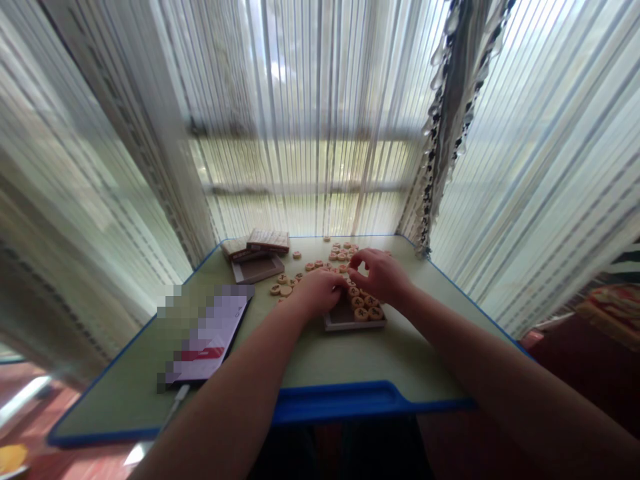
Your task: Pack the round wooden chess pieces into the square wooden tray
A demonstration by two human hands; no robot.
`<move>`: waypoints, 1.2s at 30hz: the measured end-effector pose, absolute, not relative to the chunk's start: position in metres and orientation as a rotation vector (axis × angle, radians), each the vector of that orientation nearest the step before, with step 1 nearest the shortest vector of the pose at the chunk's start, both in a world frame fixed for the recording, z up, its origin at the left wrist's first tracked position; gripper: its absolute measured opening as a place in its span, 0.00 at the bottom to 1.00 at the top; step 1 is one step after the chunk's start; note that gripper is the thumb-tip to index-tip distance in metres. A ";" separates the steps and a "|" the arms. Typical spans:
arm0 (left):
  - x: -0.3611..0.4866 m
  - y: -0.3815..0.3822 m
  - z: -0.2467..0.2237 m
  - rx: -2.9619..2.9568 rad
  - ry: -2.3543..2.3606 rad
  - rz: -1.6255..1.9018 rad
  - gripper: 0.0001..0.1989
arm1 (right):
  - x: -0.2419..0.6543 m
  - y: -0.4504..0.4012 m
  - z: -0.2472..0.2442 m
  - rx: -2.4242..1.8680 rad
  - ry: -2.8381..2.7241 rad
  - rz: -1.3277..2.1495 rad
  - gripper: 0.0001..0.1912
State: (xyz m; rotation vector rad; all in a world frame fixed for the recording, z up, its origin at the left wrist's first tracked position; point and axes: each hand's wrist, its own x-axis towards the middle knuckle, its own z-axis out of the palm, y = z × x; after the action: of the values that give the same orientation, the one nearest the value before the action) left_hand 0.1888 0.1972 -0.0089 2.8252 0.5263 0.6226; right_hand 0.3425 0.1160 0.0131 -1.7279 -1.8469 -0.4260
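Note:
A shallow open box point(356, 325) sits on the table with round wooden Chinese chess pieces point(361, 313) laid in rows along its right side. My left hand point(320, 291) is over the box's left part, fingers curled and bent together near its far end; what they hold, if anything, is hidden. Just right of it, my right hand point(381, 272) arches above the pieces. Its thumb and fingertips come close together in a pinch, and anything between them is too small to name. Loose pieces point(341, 256) lie behind my hands, and more pieces point(285, 291) are scattered to the left.
An empty box tray point(257, 268) and two patterned boxes point(269, 240) are stacked at the back left. A tablet point(220, 333) with a white cable point(180, 395) lies on the left. The green table point(320, 363) has a blue edge; string curtains point(310, 100) hang behind it.

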 end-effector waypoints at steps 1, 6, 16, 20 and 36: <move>0.189 0.197 -0.009 2.821 0.527 0.618 0.15 | 0.342 0.116 0.013 -1.730 -1.854 -0.428 0.06; 0.189 0.195 -0.005 2.817 0.611 0.607 0.14 | 0.342 0.115 0.014 -1.722 -1.873 -0.430 0.06; 0.190 0.192 0.006 2.713 0.717 0.748 0.13 | 0.343 0.118 0.009 -1.621 -1.973 -0.346 0.06; 0.190 0.195 0.005 2.471 0.643 0.758 0.13 | 0.342 0.117 0.009 -1.557 -1.988 -0.393 0.09; 0.190 0.199 0.009 1.637 0.582 0.835 0.16 | 0.340 0.115 0.011 -1.443 -1.944 -0.436 0.14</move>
State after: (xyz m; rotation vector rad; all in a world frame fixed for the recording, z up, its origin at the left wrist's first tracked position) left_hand 0.1898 0.1993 0.0089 1.6369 0.5818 0.8348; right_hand 0.3405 0.1154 0.0114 -1.4430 -1.9445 -0.4359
